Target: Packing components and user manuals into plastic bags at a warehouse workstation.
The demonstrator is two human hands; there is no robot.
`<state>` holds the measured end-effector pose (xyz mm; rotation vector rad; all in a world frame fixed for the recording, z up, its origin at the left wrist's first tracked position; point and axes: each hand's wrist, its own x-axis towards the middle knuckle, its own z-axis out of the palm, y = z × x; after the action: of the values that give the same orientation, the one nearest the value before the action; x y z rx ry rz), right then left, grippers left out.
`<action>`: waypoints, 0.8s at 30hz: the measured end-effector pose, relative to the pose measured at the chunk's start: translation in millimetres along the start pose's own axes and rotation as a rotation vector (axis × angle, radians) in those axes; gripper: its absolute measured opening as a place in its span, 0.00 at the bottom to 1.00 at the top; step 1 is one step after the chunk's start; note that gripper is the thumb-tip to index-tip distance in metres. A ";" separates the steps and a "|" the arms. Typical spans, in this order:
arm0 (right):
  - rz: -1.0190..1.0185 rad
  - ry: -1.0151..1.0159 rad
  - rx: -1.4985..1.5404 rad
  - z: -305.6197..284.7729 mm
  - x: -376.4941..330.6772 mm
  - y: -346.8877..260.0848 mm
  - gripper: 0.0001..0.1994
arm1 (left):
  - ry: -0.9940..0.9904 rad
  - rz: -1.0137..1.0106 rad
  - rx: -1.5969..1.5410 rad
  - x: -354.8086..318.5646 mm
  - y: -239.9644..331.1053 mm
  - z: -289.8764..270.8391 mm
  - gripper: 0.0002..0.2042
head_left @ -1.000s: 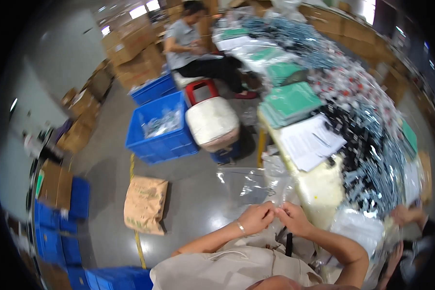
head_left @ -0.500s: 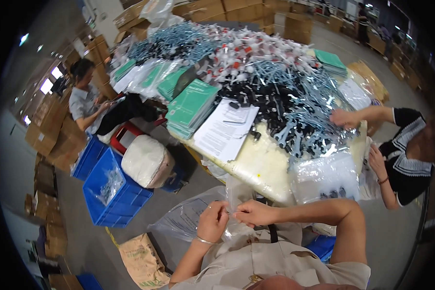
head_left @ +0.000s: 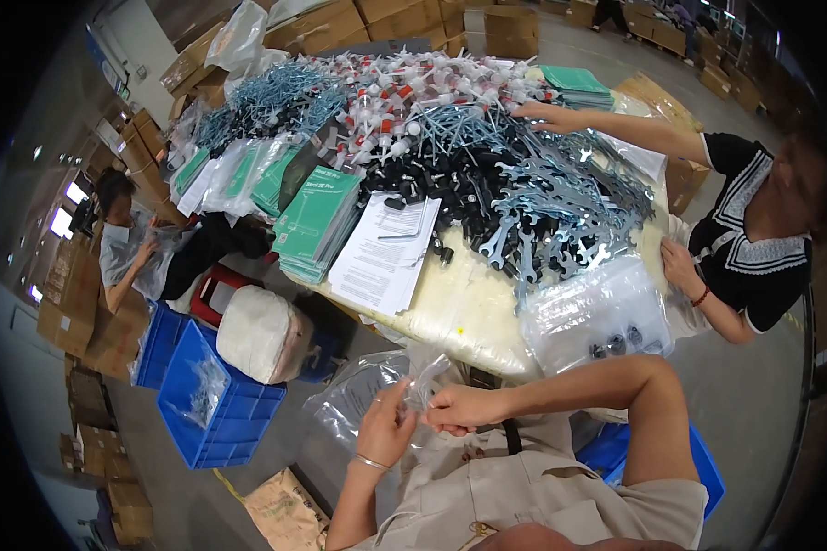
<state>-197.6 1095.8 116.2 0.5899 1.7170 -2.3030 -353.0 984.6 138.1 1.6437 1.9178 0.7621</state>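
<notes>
In front of my body, both hands pinch a clear plastic bag [head_left: 351, 397] near its gathered upper part. My left hand [head_left: 386, 424], with a bracelet on its wrist, is closed on the bag's left side. Right beside it, my right hand [head_left: 467, 408] has its fingers pressed together on the same plastic. The bag hangs down to the left, below the table edge. What lies between my fingertips is partly hidden. Just beyond my hands is the near corner of the padded, cream-coloured table [head_left: 464, 323].
The table holds heaps of open-end wrenches [head_left: 574, 216], black fittings [head_left: 436, 188], bolts [head_left: 459, 129] and white-and-red plastic parts [head_left: 386, 101]. Green booklets [head_left: 317, 216] and printed sheets [head_left: 384, 253] lie left. A co-worker [head_left: 744, 211] reaches in from the right. Blue crates [head_left: 216, 404] stand left.
My fingers have shifted on the bag, and more gathered plastic shows above them. The co-worker on the right has moved a hand from the wrenches to the farther bolts. The view has shifted.
</notes>
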 end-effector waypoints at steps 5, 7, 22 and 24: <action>0.028 0.033 -0.104 -15.8 -6.8 11.5 0.14 | 0.316 0.124 0.169 -11.6 -65.5 -35.7 0.28; 0.075 0.043 -0.067 -20.0 -13.0 15.0 0.14 | 0.388 -0.022 -0.141 -14.3 -67.8 -42.8 0.28; -0.360 0.083 -0.836 -31.6 -96.7 -13.6 0.17 | 0.144 0.077 -0.188 26.9 -17.0 -2.2 0.26; -0.179 0.156 -0.858 -39.4 -104.0 -26.0 0.15 | 0.116 0.089 -0.140 29.7 -15.4 2.8 0.26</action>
<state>-107.0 1133.8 174.4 0.4401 2.6390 -1.3790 -366.3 1012.5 124.9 1.6399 1.8321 1.0239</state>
